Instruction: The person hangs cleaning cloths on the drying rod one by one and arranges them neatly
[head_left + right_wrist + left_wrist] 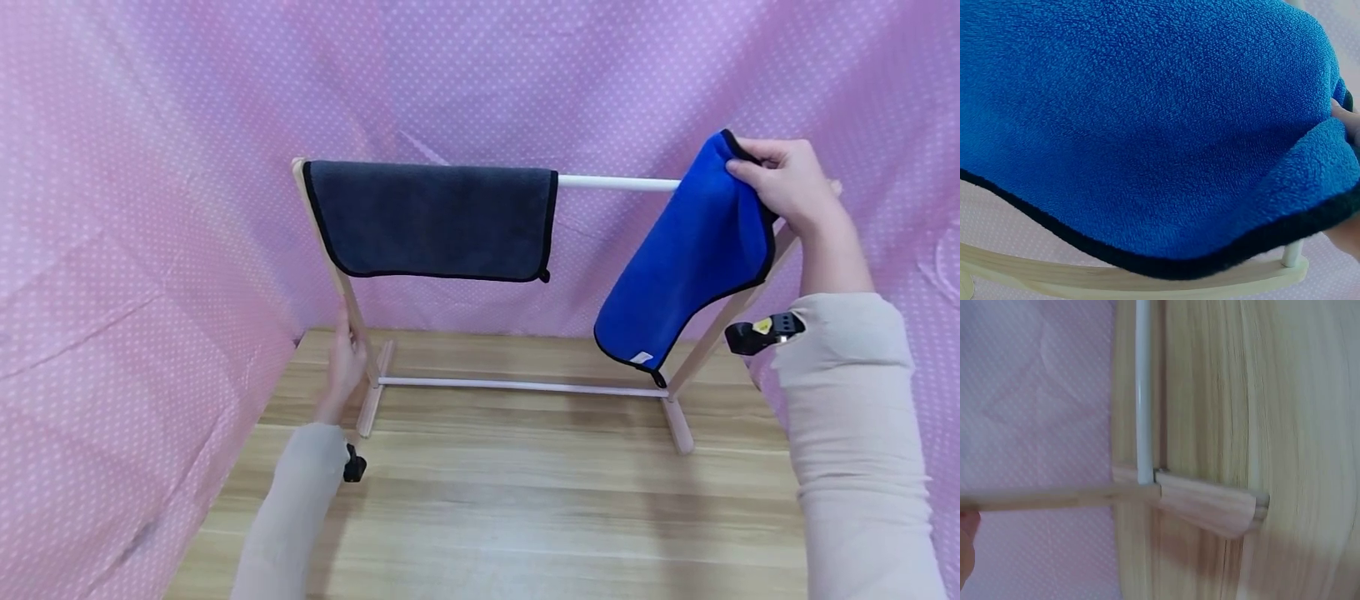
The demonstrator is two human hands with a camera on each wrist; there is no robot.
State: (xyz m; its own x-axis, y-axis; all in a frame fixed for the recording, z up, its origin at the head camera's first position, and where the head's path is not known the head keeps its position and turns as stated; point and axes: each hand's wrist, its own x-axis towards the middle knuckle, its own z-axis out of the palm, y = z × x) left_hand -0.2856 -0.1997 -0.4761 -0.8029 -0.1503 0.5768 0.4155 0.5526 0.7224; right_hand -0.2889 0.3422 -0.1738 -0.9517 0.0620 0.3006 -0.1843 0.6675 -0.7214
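My right hand (pixel 787 179) pinches the upper edge of a blue towel (pixel 693 242) with black trim, thumb in front. The towel hangs at a slant in front of the right end of a wooden rack's white top rod (pixel 618 182), and a small white label (pixel 642 357) shows near its lower corner. In the right wrist view the blue towel (pixel 1147 125) fills most of the picture, with part of the thumb at the right edge. Low on the rack's left post (pixel 352 312), my left hand (pixel 347 367) holds the wood; only fingertips (pixel 966 550) show in the left wrist view.
A dark grey towel (pixel 431 221) with black edging is draped over the left part of the top rod. The rack's feet (pixel 678 427) stand on a wood-grain table (pixel 487 500), joined by a white lower rod (pixel 517 386). Pink dotted cloth (pixel 480 75) surrounds the table.
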